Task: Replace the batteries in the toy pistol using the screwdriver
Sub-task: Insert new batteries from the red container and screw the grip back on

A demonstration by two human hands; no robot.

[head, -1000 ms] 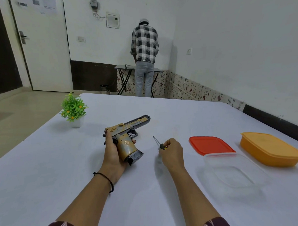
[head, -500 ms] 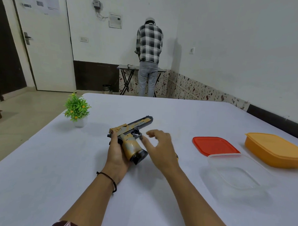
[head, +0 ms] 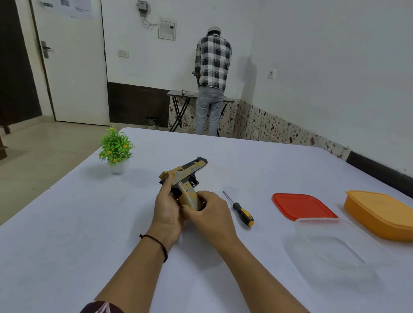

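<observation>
A gold and black toy pistol is held above the white table, barrel pointing away and to the right. My left hand grips it at the back of the slide and grip. My right hand is closed around the bottom of the pistol's grip, hiding its base. The screwdriver, with a black and yellow handle, lies loose on the table just right of my right hand, tip pointing away.
A small potted plant stands at the table's left side. On the right lie a red lid, a clear plastic container and an orange lidded box. A person in a checked shirt stands at a far side table.
My right hand put the screwdriver down on the table, reached left and closed on the bottom of the pistol's grip. The left hand kept holding the pistol.
</observation>
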